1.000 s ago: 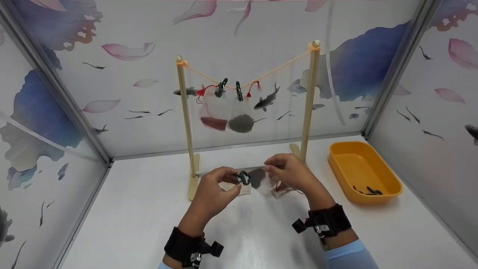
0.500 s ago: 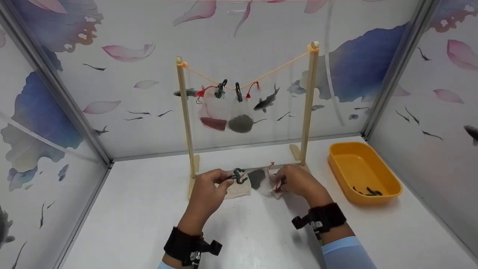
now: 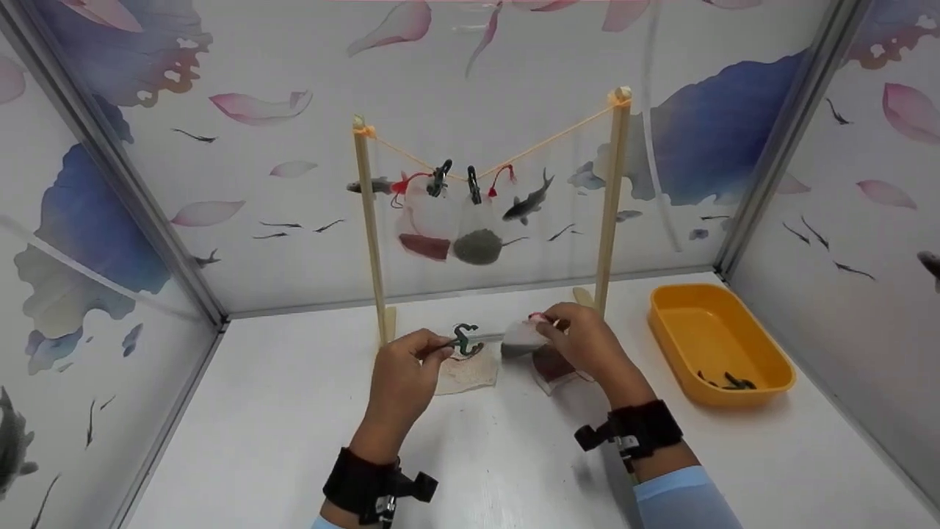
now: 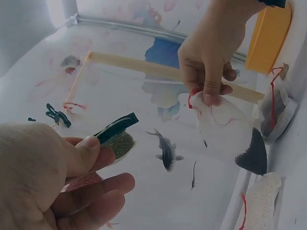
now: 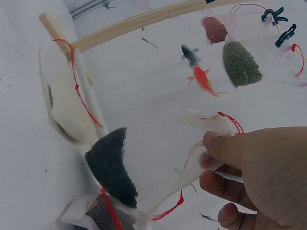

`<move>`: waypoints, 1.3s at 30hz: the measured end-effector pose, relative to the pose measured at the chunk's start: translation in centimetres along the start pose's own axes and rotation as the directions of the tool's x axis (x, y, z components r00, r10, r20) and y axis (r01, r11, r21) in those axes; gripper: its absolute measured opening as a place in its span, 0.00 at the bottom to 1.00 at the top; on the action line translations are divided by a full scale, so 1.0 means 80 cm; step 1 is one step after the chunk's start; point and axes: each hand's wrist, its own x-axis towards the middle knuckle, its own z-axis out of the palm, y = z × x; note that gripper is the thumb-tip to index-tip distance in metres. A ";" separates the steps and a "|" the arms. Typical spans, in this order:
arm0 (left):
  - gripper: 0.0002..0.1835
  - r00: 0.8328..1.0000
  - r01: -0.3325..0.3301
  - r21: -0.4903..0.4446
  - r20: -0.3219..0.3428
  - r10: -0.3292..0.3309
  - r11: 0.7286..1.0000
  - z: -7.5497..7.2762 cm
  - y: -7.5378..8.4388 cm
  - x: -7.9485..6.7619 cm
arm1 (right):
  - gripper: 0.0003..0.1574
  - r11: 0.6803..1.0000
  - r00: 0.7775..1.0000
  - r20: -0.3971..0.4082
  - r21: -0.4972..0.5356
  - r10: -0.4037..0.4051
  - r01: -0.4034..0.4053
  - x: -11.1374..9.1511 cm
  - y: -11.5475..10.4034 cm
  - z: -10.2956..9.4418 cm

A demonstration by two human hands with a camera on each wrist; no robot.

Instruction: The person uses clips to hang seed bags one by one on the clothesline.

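Observation:
My left hand [image 3: 410,367] pinches a dark green plastic clip [image 3: 464,340] between thumb and forefinger; its remaining fingers are loosely bent in the left wrist view. With thumb and fingers, my right hand [image 3: 591,345] grips the top of a sheer white drawstring bag [image 5: 115,165] near its red cord. Dark grey grains fill the bottom of this bag, which hangs tilted above the table. On the table below lie a bag of pale contents [image 3: 468,373] and a bag of dark brownish contents [image 3: 552,364], the latter partly hidden by my right hand.
Between two wooden posts [image 3: 611,213] sags an orange string [image 3: 562,134]. Clips [image 3: 440,178] hold a bag of red grains [image 3: 424,246] and a bag of green grains [image 3: 477,247] on it. A yellow basin [image 3: 664,353] containing dark clips stands right. Printed panels enclose the table.
My right hand has taken hold of the bag of dark grey grains and raised its top off the table. The left hand has shifted slightly left and turned the clip.

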 end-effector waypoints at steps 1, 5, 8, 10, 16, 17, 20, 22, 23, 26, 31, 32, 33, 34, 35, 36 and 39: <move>0.05 1.000 -0.007 0.002 -0.014 0.007 1.000 -0.001 0.002 0.001 | 0.05 1.000 1.000 -0.022 0.017 0.005 -0.004 0.001 -0.003 -0.003; 0.04 0.997 -0.042 0.033 -0.063 0.044 0.999 -0.011 0.016 0.010 | 0.06 0.998 0.995 -0.104 0.060 0.000 0.006 0.011 -0.021 -0.021; 0.03 0.990 -0.105 0.078 -0.083 0.111 0.991 -0.023 0.036 0.031 | 0.08 0.996 0.984 -0.175 0.078 -0.018 0.032 0.026 -0.038 -0.041; 0.02 0.982 -0.157 0.115 -0.090 0.167 0.981 -0.035 0.055 0.051 | 0.10 0.994 0.976 -0.215 0.091 -0.036 0.057 0.037 -0.052 -0.057; 0.02 0.952 -0.253 0.298 -0.093 0.292 0.920 -0.060 0.120 0.132 | 0.11 0.986 0.947 -0.310 0.111 -0.088 0.128 0.073 -0.096 -0.104; 0.02 0.949 -0.256 0.337 -0.089 0.301 0.906 -0.061 0.130 0.147 | 0.11 0.984 0.941 -0.324 0.108 -0.097 0.138 0.079 -0.102 -0.110; 0.04 0.952 -0.253 0.443 -0.046 0.304 0.860 -0.060 0.154 0.190 | 0.11 0.981 0.926 -0.361 0.111 -0.109 0.159 0.097 -0.117 -0.124; 0.05 0.956 -0.248 0.495 -0.014 0.293 0.833 -0.056 0.165 0.216 | 0.11 0.980 0.920 -0.375 0.114 -0.112 0.166 0.107 -0.126 -0.131; 0.05 0.959 -0.243 0.516 0.001 0.283 0.821 -0.054 0.170 0.227 | 0.11 0.979 0.919 -0.378 0.117 -0.110 0.166 0.112 -0.130 -0.134; 0.05 0.969 -0.223 0.554 0.036 0.245 0.802 -0.045 0.179 0.254 | 0.10 0.981 0.916 -0.385 0.105 -0.113 0.165 0.124 -0.144 -0.139; 0.06 0.981 -0.191 0.578 0.076 0.180 0.793 -0.026 0.183 0.281 | 0.10 0.988 0.904 -0.408 0.029 -0.129 0.154 0.137 -0.163 -0.139; 0.06 0.982 -0.187 0.578 0.080 0.173 0.794 -0.023 0.183 0.285 | 0.10 0.988 0.902 -0.412 0.015 -0.132 0.151 0.139 -0.166 -0.139; 0.06 0.983 -0.183 0.576 0.082 0.167 0.797 -0.020 0.183 0.287 | 0.10 0.989 0.900 -0.414 0.005 -0.133 0.148 0.141 -0.167 -0.138; 0.06 0.984 -0.179 0.570 0.082 0.161 0.802 -0.017 0.183 0.289 | 0.10 0.989 0.899 -0.416 -0.004 -0.135 0.147 0.143 -0.169 -0.138; 0.06 0.985 -0.173 0.565 0.080 0.155 0.807 -0.015 0.183 0.290 | 0.11 0.990 0.898 -0.418 -0.011 -0.135 0.144 0.144 -0.170 -0.138; 0.06 0.986 -0.167 0.558 0.078 0.149 0.813 -0.013 0.183 0.291 | 0.11 0.990 0.898 -0.420 -0.013 -0.132 0.139 0.144 -0.170 -0.138; 0.06 0.987 -0.162 0.543 0.079 0.142 0.824 -0.010 0.185 0.291 | 0.10 0.991 0.897 -0.422 -0.012 -0.128 0.136 0.146 -0.170 -0.139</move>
